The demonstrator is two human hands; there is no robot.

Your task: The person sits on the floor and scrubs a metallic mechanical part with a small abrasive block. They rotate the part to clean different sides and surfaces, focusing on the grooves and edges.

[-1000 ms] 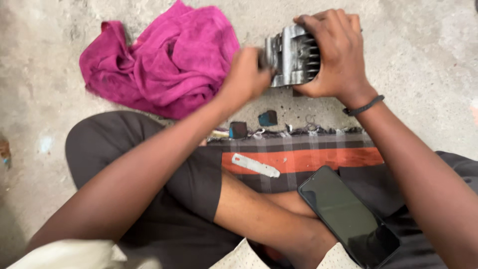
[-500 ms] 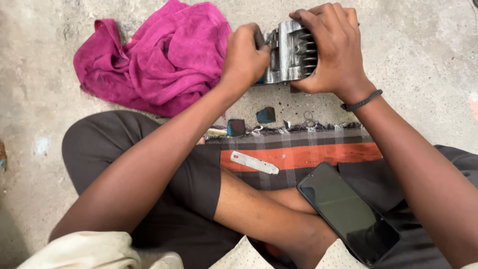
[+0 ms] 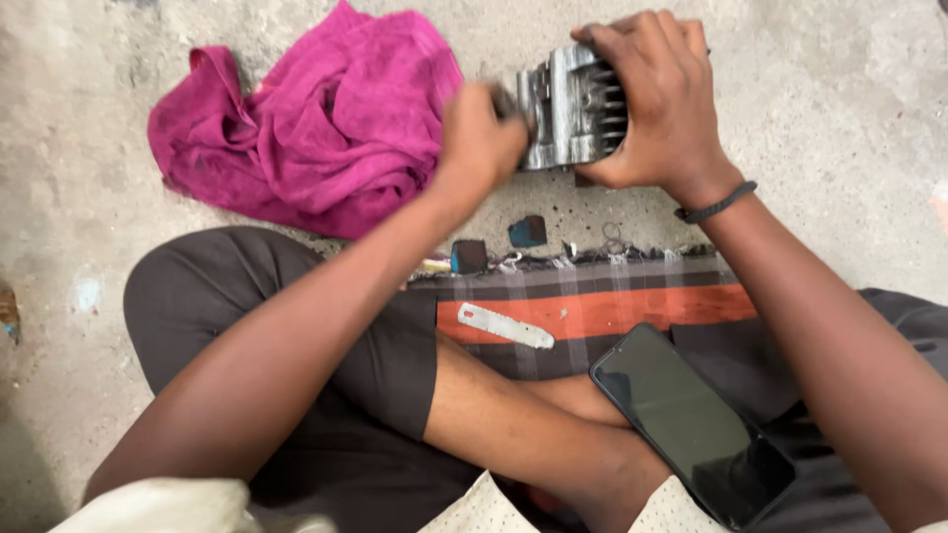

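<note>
Grey finned metal block (image 3: pixel 573 104), upright on concrete

A crumpled magenta cloth (image 3: pixel 306 128) lies on the concrete floor (image 3: pixel 79 118), toward its upper left. A checked grey and orange mat (image 3: pixel 612 296) covers the floor lower down. On the mat lie a pale flat strip (image 3: pixel 506 326) and, near the lower right, a dark phone (image 3: pixel 691 424). Two small dark blocks (image 3: pixel 469 256) sit just past the mat's top edge.

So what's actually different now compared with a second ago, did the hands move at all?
The left hand has shifted slightly along the left end of the finned metal part and now looks motion-blurred. The right hand keeps clamping the part from above. The pink cloth, phone and white strip lie where they were.
</note>
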